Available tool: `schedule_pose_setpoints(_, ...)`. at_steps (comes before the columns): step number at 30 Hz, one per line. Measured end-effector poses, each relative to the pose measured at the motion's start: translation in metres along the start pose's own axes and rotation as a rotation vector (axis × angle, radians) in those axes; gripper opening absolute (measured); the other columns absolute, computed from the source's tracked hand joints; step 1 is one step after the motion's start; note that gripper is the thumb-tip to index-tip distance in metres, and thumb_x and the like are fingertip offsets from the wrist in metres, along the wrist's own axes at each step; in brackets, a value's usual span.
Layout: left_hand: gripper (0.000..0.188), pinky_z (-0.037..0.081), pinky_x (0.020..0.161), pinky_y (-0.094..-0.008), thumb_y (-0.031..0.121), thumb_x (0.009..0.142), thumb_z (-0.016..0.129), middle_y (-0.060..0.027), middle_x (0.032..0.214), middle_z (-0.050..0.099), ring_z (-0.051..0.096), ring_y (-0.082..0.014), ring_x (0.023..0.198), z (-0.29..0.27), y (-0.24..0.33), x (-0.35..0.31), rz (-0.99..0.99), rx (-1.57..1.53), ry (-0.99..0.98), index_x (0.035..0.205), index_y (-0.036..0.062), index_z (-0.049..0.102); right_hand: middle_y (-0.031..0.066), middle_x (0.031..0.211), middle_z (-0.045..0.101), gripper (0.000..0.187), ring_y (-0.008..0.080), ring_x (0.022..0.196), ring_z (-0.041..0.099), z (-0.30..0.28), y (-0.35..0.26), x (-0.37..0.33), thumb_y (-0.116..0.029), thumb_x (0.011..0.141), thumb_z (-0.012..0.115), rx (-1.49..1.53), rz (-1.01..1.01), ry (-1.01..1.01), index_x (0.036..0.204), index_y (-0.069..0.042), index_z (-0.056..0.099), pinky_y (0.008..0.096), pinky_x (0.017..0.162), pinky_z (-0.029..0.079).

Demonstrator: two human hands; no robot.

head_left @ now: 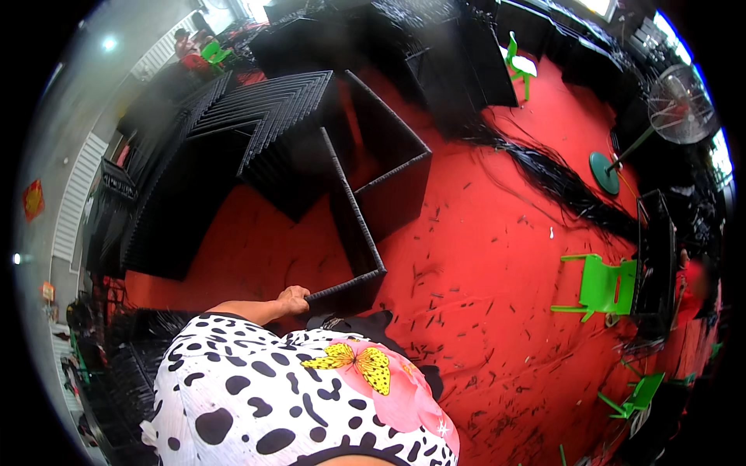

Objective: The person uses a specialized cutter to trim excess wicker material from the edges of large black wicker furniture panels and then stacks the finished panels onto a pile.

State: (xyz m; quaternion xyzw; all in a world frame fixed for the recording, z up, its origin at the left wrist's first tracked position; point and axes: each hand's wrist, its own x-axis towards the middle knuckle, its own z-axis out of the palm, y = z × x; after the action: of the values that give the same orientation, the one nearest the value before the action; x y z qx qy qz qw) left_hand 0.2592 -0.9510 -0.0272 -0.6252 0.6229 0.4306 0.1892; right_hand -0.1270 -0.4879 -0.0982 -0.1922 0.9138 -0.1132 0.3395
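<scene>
My left hand (pixel 294 300) is closed on the near end of a black woven L-shaped panel (pixel 359 221), fingers wrapped over its thick top edge. The panel stands upright on the red floor, its corner pointing right. Just beyond it stands another black angled panel (pixel 396 168), opening toward the left. Farther left, several similar panels form a nested stack (pixel 272 97) with their ridged edges lined up. My right hand does not show; my spotted shirt (pixel 256 388) fills the lower part of the view.
Black scraps litter the red floor (pixel 474 256). A bundle of black strips (pixel 556 179) stretches across the right side. Beyond it is a standing fan (pixel 682 105) on a green base. A green chair (pixel 608 283) stands at right, near a person in red (pixel 688 291).
</scene>
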Motion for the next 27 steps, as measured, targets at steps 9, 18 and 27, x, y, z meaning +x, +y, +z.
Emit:
schedule_pose_setpoints(9,0.027,0.046,0.072,-0.0386,0.019,0.055,0.056,-0.018,0.077,0.061,0.059,-0.0321,0.08,0.026,-0.004,0.024,0.022,-0.185,0.159,0.077,0.0073,0.064,0.0118,0.076,0.064,0.029,0.025,0.073,0.062,-0.043,0.056,0.047,-0.026,0.061,0.068,-0.071,-0.075,0.06,0.08,-0.004,0.064,0.0364,0.07,0.048)
schedule_pose_setpoints(18,0.025,0.047,0.075,-0.0389,0.019,0.052,0.059,-0.0171,0.082,0.062,0.06,-0.0315,0.081,0.071,-0.003,0.039,-0.044,-0.159,0.04,0.075,0.0088,0.065,0.0069,0.081,0.063,0.02,0.018,0.076,0.057,-0.113,-0.022,-0.041,-0.023,0.07,0.067,-0.097,0.278,0.008,0.084,-0.009,0.064,0.0316,0.072,0.046)
schedule_pose_setpoints(27,0.022,0.047,0.071,-0.037,0.017,0.055,0.06,-0.0154,0.078,0.062,0.06,-0.0285,0.08,0.07,0.033,0.029,-0.093,-0.257,0.056,0.075,0.0087,0.065,0.0119,0.087,0.062,0.026,0.0193,0.082,0.058,-0.031,0.038,0.016,-0.022,0.075,0.065,0.036,-0.179,-0.259,0.094,-0.005,0.059,0.031,0.076,0.046)
